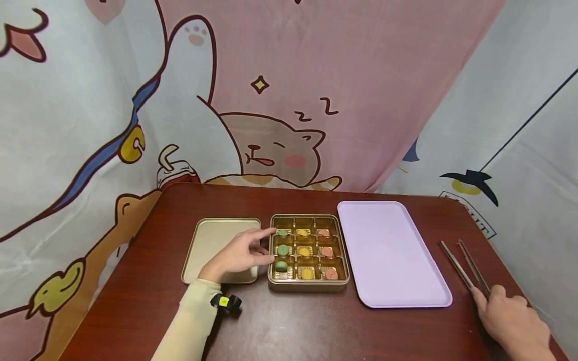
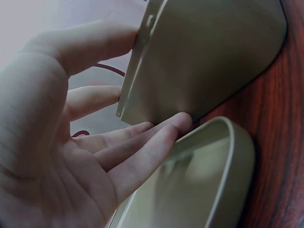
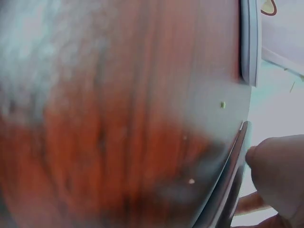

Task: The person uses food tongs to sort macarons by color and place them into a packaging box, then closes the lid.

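A gold tin box (image 1: 309, 287) holds a gold divided insert with green macarons (image 1: 283, 250) in the left column, yellow macarons (image 1: 304, 251) in the middle and pink macarons (image 1: 331, 273) on the right. My left hand (image 1: 239, 252) is at the box's left side, fingers extended; in the left wrist view the fingertips touch its rim and outer wall. Below that hand lies the gold lid (image 1: 212, 235), inner side up. At the table's right, my right hand (image 1: 512, 318) grips metal tongs (image 1: 460, 265) near their rear end. The tongs' arms stand apart, with nothing between the tips.
A lilac tray (image 1: 393, 255) lies between the box and the tongs. The dark red wooden table (image 1: 289, 326) carries a few small crumbs (image 3: 191, 181) near the right hand. A cartoon-printed curtain (image 1: 361, 75) hangs behind the table and along its sides.
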The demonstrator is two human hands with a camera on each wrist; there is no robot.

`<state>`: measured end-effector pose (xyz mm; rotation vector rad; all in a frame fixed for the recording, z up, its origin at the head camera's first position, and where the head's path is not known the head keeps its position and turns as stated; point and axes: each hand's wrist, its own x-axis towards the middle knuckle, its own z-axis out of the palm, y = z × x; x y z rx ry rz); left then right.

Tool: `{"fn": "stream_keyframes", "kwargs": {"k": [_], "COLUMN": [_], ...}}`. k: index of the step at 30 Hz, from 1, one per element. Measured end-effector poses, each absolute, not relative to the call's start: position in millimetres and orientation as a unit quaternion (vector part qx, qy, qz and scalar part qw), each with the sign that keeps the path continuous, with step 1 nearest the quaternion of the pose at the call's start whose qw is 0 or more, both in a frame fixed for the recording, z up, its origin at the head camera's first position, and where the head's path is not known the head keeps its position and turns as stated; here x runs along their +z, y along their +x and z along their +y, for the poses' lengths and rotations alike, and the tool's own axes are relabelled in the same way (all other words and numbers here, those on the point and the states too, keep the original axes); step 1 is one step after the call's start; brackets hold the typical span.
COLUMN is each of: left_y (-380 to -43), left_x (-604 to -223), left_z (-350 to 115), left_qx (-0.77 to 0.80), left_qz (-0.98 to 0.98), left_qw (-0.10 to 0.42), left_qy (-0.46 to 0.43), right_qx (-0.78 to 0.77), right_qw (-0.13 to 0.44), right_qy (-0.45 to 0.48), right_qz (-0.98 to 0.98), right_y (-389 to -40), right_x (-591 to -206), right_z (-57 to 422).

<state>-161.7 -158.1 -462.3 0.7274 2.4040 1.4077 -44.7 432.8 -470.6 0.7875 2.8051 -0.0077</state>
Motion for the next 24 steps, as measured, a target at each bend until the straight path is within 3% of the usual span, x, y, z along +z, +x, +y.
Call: {"fn": "stream_keyframes", "kwargs": {"k": [3,10,19,24], "left_y": [-161.7,-161.5,-162.7,-160.6], "left_x": [-461.8,-457.4,-447.6,-443.7], "left_z": [-158.2,-161.6,-181.0,-197.6], "left_qx": [0.485,0.492,0.464,0.458], "left_qz": [0.827,0.823,0.852,0.86], "left_qw": [0.13,0.127,0.084,0.062], "left_qy": [0.253,0.255,0.227,0.218], "right_qx": [0.001,-0.055,-0.146,-0.188], "right_qw": [0.081,-0.071,-0.119,-0.173], "right_qy": [0.256,0.141,-0.017,-0.098], "right_qz": [0.963,0.986,0.982,0.962], "right_y": [-46.7,-55.8,-71.4,-84.3], "right_x": [-467.1,-454.5,-448.3,-446.3], "right_z": [428.3,403.2,342.7,309.1]}}
